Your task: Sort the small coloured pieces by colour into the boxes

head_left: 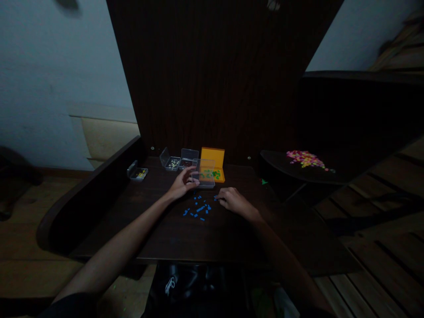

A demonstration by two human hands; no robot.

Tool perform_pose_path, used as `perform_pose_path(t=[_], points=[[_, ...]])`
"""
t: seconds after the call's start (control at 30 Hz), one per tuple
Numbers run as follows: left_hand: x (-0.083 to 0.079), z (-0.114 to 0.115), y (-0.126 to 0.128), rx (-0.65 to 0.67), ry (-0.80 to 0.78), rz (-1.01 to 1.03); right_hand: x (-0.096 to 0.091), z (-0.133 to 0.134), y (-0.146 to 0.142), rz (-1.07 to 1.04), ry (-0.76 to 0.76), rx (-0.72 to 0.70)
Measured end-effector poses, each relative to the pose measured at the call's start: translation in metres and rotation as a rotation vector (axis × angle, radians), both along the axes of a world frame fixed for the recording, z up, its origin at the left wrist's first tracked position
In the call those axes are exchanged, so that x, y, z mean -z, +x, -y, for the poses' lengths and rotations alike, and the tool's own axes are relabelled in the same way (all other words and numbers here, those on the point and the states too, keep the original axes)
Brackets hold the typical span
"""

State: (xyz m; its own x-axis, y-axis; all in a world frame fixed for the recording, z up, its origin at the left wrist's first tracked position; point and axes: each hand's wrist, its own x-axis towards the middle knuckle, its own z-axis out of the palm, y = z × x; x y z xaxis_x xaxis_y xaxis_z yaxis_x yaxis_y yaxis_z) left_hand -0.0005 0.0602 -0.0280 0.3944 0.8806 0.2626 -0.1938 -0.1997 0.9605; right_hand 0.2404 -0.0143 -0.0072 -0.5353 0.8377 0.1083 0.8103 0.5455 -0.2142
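Observation:
Several small blue pieces [198,209] lie scattered on the dark wooden table [185,238] between my hands. My left hand [181,183] rests its fingers on the near left edge of an open clear plastic box [204,175]. My right hand [232,201] lies curled on the table at the right end of the blue pieces, its fingertips pinched at one of them; whether it grips the piece is too dim to tell.
An orange box [213,164] with green pieces stands behind the clear box. Two more clear boxes [179,160] sit at the back, another [137,172] at the far left. A heap of pink and yellow pieces [304,159] lies on a side surface to the right.

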Motion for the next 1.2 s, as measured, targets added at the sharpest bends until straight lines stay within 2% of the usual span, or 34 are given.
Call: perform_pose_path(t=[0.13, 0.27, 0.43, 0.6, 0.87, 1.07, 1.2], points=[[0.000, 0.000, 0.000, 0.005, -0.011, 0.003, -0.001, -0.001, 0.000, -0.027, 0.001, 0.001], [-0.001, 0.002, 0.002, 0.013, -0.024, 0.001, -0.009, -0.001, 0.006, -0.164, 0.026, -0.005], [-0.004, 0.009, 0.006, 0.036, -0.030, 0.002, -0.021, 0.001, 0.009, -0.453, 0.138, 0.024], [-0.005, 0.018, 0.014, 0.100, -0.061, 0.006, -0.021, 0.002, 0.001, -0.583, 0.265, 0.114], [-0.003, 0.031, 0.025, 0.199, -0.095, 0.022, -0.008, -0.004, -0.005, -0.529, 0.337, 0.049], [-0.003, 0.029, 0.025, 0.191, -0.095, 0.046, -0.006, -0.005, -0.001, -0.389, 0.324, -0.003], [-0.002, 0.025, 0.023, 0.161, -0.085, 0.035, -0.006, -0.005, 0.002, -0.397, 0.308, -0.014]])
